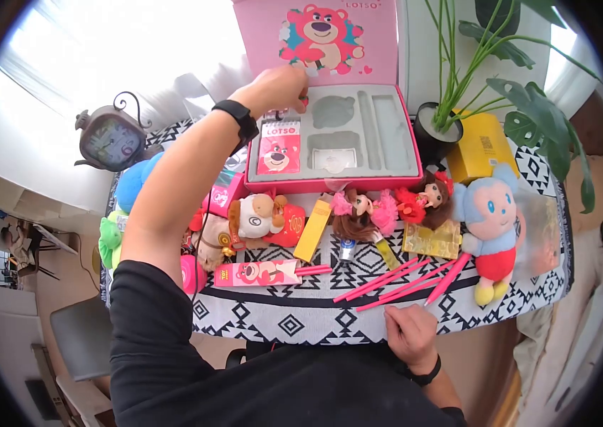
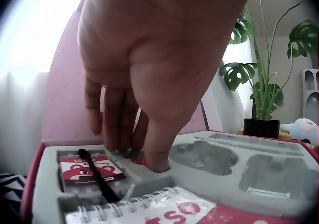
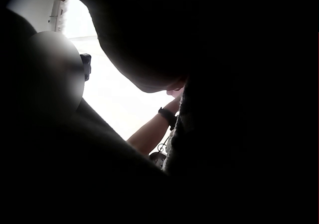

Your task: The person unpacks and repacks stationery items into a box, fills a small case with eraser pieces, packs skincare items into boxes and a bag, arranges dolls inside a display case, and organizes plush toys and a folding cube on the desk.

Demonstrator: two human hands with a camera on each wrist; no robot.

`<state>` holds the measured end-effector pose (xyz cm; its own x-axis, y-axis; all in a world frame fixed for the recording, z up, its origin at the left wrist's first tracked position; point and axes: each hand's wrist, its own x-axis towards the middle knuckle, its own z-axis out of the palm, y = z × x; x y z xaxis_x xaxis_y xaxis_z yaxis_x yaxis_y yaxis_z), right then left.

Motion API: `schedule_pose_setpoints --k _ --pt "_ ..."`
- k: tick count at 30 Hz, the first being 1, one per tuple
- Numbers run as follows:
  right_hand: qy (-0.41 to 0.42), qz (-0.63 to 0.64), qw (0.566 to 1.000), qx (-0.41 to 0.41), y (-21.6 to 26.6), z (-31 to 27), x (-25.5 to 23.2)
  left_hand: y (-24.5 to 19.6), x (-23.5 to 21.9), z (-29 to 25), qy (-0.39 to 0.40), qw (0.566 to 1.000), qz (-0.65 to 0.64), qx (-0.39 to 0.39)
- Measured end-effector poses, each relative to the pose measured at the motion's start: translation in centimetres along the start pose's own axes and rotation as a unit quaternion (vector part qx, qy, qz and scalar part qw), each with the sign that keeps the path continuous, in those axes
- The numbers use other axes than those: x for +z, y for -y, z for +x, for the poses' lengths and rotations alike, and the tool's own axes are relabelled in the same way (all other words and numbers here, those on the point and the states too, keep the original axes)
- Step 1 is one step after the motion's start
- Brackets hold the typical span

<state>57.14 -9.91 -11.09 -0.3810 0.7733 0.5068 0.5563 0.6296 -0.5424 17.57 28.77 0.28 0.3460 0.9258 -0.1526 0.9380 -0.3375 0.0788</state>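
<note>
My left hand point(image 1: 273, 89) reaches down into the back left of an open pink gift box point(image 1: 387, 183) with a grey moulded insert point(image 1: 305, 117). In the left wrist view, its thumb and fingers pinch a small red item point(image 2: 139, 160) sitting in a hollow, mostly hidden by the hand. A spiral notebook point(image 1: 279, 148) with a pink bear lies in front of it. Beside the fingers is a red-and-white bear-printed pack point(image 2: 94, 170) with a black cord across it. My right hand point(image 1: 412, 333) rests loosely curled at the table's front edge, below several pink pens point(image 1: 394, 288).
The box lid point(image 1: 262, 35) stands upright behind. A potted plant point(image 1: 433, 132) and a yellow box point(image 1: 483, 146) are at right, a clock point(image 1: 111, 139) at left. Plush toys, dolls, a blue plush point(image 1: 490, 210) and a pink bear-printed box point(image 1: 259, 272) line the front.
</note>
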Motion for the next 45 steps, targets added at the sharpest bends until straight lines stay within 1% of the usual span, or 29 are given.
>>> schedule_pose_setpoints --k 1,4,5,7,8,10,11,13,14,16,17,18,19,20,21,23,25,27,29,30,32,33,35,37,38,39,41,43,45 --pt "0.000 0.003 1.000 -0.001 0.0 0.0 0.0 0.0 0.1 0.0 0.005 1.000 -0.004 0.000" --pt "0.001 0.005 1.000 0.002 0.0 0.4 -0.1 0.2 0.3 0.7 -0.028 0.996 0.068 0.057" --pt "0.001 0.009 1.000 0.003 0.0 0.4 -0.1 0.1 0.5 1.0 -0.026 0.996 0.065 0.061" --pt "0.002 0.005 1.000 0.005 0.0 0.2 -0.1 -0.7 -0.1 0.8 0.015 0.993 0.114 0.040" --pt "0.001 0.004 1.000 0.003 -0.1 0.2 0.0 -0.7 0.2 0.7 0.016 0.992 0.114 0.043" --pt "0.003 0.000 1.000 0.004 0.0 0.4 -0.1 -0.4 1.2 0.6 -0.056 0.985 0.139 0.082" --pt "0.005 -0.002 1.000 0.002 0.1 0.4 -0.1 -0.3 1.7 0.8 -0.055 0.985 0.140 0.083" --pt "0.003 0.000 1.000 0.002 0.0 0.3 0.0 0.2 2.6 1.3 -0.093 0.977 0.176 0.077" --pt "0.002 -0.001 1.000 0.001 0.0 0.3 0.0 0.5 2.9 1.3 -0.094 0.977 0.177 0.077" --pt "-0.003 -0.002 1.000 -0.003 0.0 0.4 0.2 0.9 3.0 0.9 -0.137 0.971 0.151 0.128" --pt "-0.006 -0.004 1.000 -0.005 0.1 0.4 0.1 1.0 2.8 0.7 -0.139 0.970 0.149 0.131" --pt "-0.008 -0.011 1.000 -0.004 0.1 0.4 0.0 0.7 2.0 0.2 -0.132 0.972 0.154 0.117" --pt "-0.009 -0.006 1.000 -0.006 0.1 0.4 0.0 0.0 0.8 -0.4 -0.127 0.973 0.161 0.105" --pt "-0.011 -0.002 1.000 -0.006 0.1 0.4 0.0 -0.9 0.0 -1.4 -0.149 0.971 0.155 0.100" --pt "-0.015 -0.012 1.000 0.000 0.2 0.3 0.0 -2.6 -0.8 -2.7 -0.154 0.970 0.152 0.111" --pt "-0.029 -0.004 0.999 -0.024 0.2 0.4 0.0 -5.8 -2.4 -6.2 -0.185 0.968 0.046 0.162" --pt "-0.034 -0.020 0.999 -0.034 0.1 0.0 0.0 -10.3 -2.6 -9.8 -0.142 0.964 -0.057 0.218" --pt "-0.039 -0.026 0.998 -0.044 0.3 -0.1 0.1 -15.2 -1.7 -13.5 -0.063 0.956 -0.102 0.266" --pt "-0.040 -0.031 0.998 -0.049 0.3 -0.3 0.3 -19.5 1.2 -15.8 -0.022 0.953 -0.080 0.291" --pt "-0.047 -0.025 0.998 -0.040 0.4 -0.3 0.2 -20.9 3.0 -16.3 -0.023 0.952 -0.048 0.302" --pt "-0.057 -0.012 0.998 -0.024 0.5 -0.4 0.2 -22.5 6.2 -16.6 -0.030 0.949 -0.009 0.313" --pt "-0.063 -0.015 0.997 -0.030 0.5 -0.5 0.2 -23.1 7.4 -16.7 -0.041 0.947 0.022 0.319" --pt "-0.072 0.001 0.997 -0.028 0.4 -0.4 0.3 -23.5 8.8 -17.0 -0.056 0.942 0.061 0.324" --pt "-0.071 -0.003 0.997 -0.031 0.3 -0.6 0.4 -23.7 9.0 -18.0 -0.078 0.950 0.072 0.293" --pt "-0.065 -0.006 0.997 -0.028 0.3 -0.7 0.4 -23.3 9.0 -18.6 -0.118 0.941 0.069 0.310" --pt "-0.068 -0.005 0.997 -0.034 0.3 -0.7 0.5 -23.5 8.7 -19.7 -0.121 0.941 0.073 0.307" --pt "-0.066 -0.006 0.997 -0.026 0.3 -0.7 0.5 -24.1 7.9 -22.2 -0.218 0.932 0.071 0.279" --pt "-0.065 -0.005 0.998 -0.028 0.3 -0.6 0.5 -24.5 6.3 -25.8 -0.221 0.935 0.064 0.270" --pt "-0.060 0.000 0.998 -0.025 0.4 -0.7 0.6 -24.5 6.0 -28.8 -0.173 0.957 0.033 0.232"
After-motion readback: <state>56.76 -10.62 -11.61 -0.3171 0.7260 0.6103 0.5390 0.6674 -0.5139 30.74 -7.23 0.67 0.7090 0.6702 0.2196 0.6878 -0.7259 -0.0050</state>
